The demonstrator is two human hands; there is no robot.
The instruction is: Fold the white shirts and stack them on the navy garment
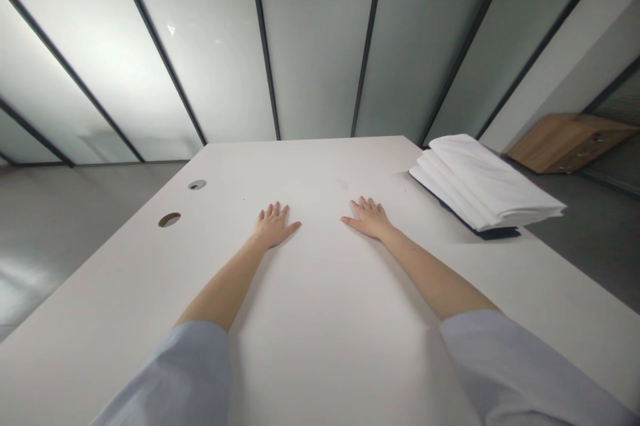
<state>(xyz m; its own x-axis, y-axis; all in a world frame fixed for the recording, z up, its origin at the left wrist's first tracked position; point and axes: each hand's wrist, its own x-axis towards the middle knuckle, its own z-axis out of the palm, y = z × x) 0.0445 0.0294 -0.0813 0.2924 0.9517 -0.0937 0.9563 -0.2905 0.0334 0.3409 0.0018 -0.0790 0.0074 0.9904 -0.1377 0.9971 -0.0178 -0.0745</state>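
Both arms reach forward over a white table (320, 293). My left hand (273, 224) lies palm down on the tabletop, fingers spread, holding nothing. To its right, my right hand (369, 217) rests flat in the same way, its thumb pointing toward the left hand across a gap. A stack of folded white cloth (487, 179) sits at the table's right edge, beyond my right hand and apart from it. Beneath the stack shows a dark, flat item (500, 233), mostly hidden by the cloth.
Two round holes, one (170, 219) nearer and one (197, 185) farther, are in the tabletop's left side. Frosted panels (320, 46) with dark frames stand behind the table. A wooden cabinet (565, 143) is on the floor at the far right.
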